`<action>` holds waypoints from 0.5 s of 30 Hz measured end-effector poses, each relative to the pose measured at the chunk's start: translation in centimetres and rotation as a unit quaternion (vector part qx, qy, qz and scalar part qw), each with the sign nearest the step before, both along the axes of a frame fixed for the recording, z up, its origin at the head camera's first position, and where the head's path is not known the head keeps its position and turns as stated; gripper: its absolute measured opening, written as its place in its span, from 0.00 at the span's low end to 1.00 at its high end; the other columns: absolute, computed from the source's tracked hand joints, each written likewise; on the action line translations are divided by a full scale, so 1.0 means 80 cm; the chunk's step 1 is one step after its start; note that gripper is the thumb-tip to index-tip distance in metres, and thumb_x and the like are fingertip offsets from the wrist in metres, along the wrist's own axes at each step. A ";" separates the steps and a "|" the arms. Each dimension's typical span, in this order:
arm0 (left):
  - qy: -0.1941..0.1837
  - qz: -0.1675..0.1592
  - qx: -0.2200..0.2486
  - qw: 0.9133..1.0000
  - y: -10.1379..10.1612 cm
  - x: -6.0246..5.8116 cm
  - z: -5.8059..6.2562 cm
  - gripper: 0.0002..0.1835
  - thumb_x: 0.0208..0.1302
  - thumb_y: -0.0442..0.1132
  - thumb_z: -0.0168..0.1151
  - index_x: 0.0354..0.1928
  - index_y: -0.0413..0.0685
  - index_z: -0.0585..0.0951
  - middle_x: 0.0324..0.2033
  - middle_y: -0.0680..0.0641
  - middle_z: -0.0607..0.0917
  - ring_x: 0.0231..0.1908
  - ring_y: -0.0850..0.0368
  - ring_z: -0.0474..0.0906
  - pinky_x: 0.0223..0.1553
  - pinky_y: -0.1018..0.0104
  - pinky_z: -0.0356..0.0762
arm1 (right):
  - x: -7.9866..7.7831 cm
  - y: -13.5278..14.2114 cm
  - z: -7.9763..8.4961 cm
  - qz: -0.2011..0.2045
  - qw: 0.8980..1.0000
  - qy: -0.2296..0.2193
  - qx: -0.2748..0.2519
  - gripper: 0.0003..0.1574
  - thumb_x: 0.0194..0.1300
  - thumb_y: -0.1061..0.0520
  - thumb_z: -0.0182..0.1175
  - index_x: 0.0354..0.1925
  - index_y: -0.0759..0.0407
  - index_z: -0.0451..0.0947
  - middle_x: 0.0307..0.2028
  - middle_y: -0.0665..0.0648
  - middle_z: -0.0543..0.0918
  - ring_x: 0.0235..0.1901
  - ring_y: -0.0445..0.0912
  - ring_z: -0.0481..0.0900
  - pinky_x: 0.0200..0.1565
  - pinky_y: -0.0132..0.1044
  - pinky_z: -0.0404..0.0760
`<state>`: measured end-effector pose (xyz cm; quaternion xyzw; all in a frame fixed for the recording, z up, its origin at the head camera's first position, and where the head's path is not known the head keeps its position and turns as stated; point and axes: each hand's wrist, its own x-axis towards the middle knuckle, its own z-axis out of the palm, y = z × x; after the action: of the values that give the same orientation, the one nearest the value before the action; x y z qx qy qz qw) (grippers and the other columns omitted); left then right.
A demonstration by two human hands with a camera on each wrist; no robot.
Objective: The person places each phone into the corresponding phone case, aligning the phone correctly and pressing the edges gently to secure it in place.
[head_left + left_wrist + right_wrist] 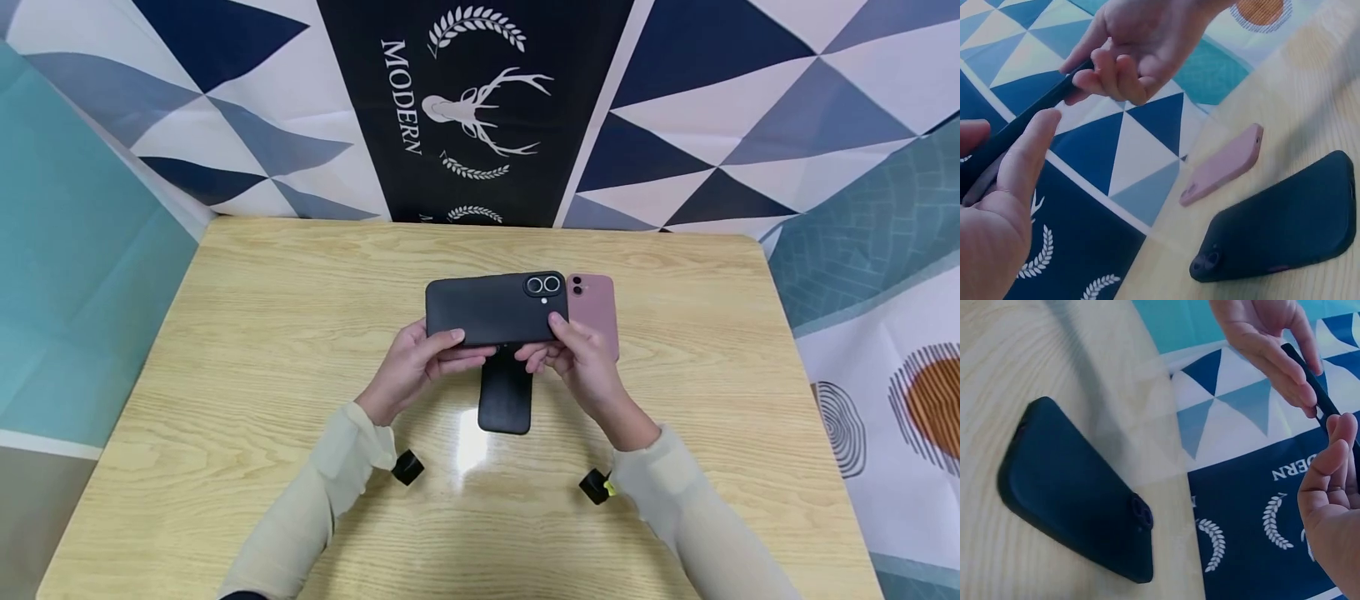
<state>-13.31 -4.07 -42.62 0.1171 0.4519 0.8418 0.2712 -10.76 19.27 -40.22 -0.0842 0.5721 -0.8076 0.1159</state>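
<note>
Both hands hold a black smartphone point(487, 310) sideways above the table, its back with two camera lenses facing up at the head camera. My left hand point(412, 367) grips its left end, thumb on top and fingers beneath. At the other end my right hand point(588, 371) pinches it, thumb below the lenses. A second black phone point(506, 398) lies on the table under the held one, which hides its upper part. The pink phone point(600, 312) lies back up to the right, partly covered by my right hand. In the left wrist view the held phone appears nearly edge-on.
The light wooden table point(285, 333) ends at a cloth-covered wall point(480, 108) printed with triangles and a deer. Small black blocks point(408, 467) show beside each wrist, by the cream sleeves. A patterned fabric point(885, 400) hangs at the right.
</note>
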 end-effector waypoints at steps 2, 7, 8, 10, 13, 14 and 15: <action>-0.001 -0.014 -0.008 1.000 -0.005 0.000 -0.005 0.25 0.65 0.38 0.57 0.59 0.31 0.65 0.50 0.35 0.81 0.47 0.49 0.82 0.52 0.59 0.78 | 0.001 0.001 -0.003 0.000 1.000 0.001 -0.006 0.23 0.76 0.54 0.35 0.38 0.56 0.77 0.27 0.50 0.87 0.23 0.39 0.82 0.31 0.28 0.82; -0.020 -0.017 -0.033 0.999 -0.011 0.009 0.007 0.26 0.62 0.39 0.61 0.56 0.26 0.68 0.44 0.37 0.84 0.46 0.50 0.83 0.50 0.60 0.80 | 0.000 0.004 -0.010 -0.002 1.000 0.003 -0.008 0.23 0.77 0.54 0.34 0.38 0.56 0.77 0.26 0.51 0.87 0.23 0.39 0.83 0.32 0.29 0.83; -0.019 -0.018 -0.032 0.999 -0.012 0.010 0.007 0.26 0.62 0.39 0.61 0.55 0.26 0.68 0.43 0.37 0.85 0.46 0.49 0.83 0.50 0.60 0.80 | 0.000 0.004 -0.011 -0.004 1.000 0.003 -0.006 0.23 0.77 0.54 0.34 0.38 0.56 0.77 0.26 0.51 0.87 0.24 0.39 0.83 0.32 0.30 0.83; -0.011 -0.023 -0.018 0.999 -0.013 0.006 -0.012 0.24 0.63 0.39 0.60 0.55 0.28 0.70 0.42 0.38 0.85 0.46 0.49 0.83 0.50 0.60 0.80 | 0.000 0.004 -0.011 -0.009 1.000 0.001 -0.004 0.24 0.77 0.54 0.34 0.38 0.56 0.77 0.27 0.51 0.87 0.24 0.39 0.83 0.31 0.29 0.82; 0.004 -0.028 -0.013 1.000 -0.013 0.007 -0.011 0.22 0.65 0.38 0.58 0.55 0.29 0.71 0.43 0.38 0.85 0.46 0.50 0.83 0.51 0.59 0.79 | -0.001 0.003 -0.009 -0.016 1.000 -0.008 -0.001 0.23 0.76 0.53 0.35 0.39 0.55 0.78 0.27 0.51 0.87 0.26 0.41 0.85 0.31 0.29 0.82; 0.005 -0.027 -0.013 1.000 -0.013 0.008 -0.010 0.23 0.65 0.38 0.58 0.56 0.28 0.70 0.44 0.37 0.84 0.46 0.50 0.83 0.51 0.59 0.79 | -0.001 0.003 -0.008 -0.018 1.000 -0.012 0.000 0.23 0.76 0.53 0.35 0.40 0.55 0.78 0.28 0.51 0.88 0.27 0.41 0.85 0.31 0.30 0.83; 0.004 -0.025 -0.014 1.000 -0.012 0.008 -0.010 0.23 0.65 0.37 0.58 0.57 0.27 0.69 0.46 0.35 0.83 0.46 0.50 0.83 0.51 0.59 0.79 | -0.001 0.002 -0.007 -0.019 1.000 -0.016 0.000 0.22 0.76 0.52 0.36 0.41 0.55 0.78 0.29 0.51 0.88 0.28 0.42 0.86 0.32 0.30 0.83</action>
<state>-12.67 -5.05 -43.39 0.1277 0.4618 0.8277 0.2922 -10.88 19.44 -40.79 -0.0603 0.5718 -0.8108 0.1093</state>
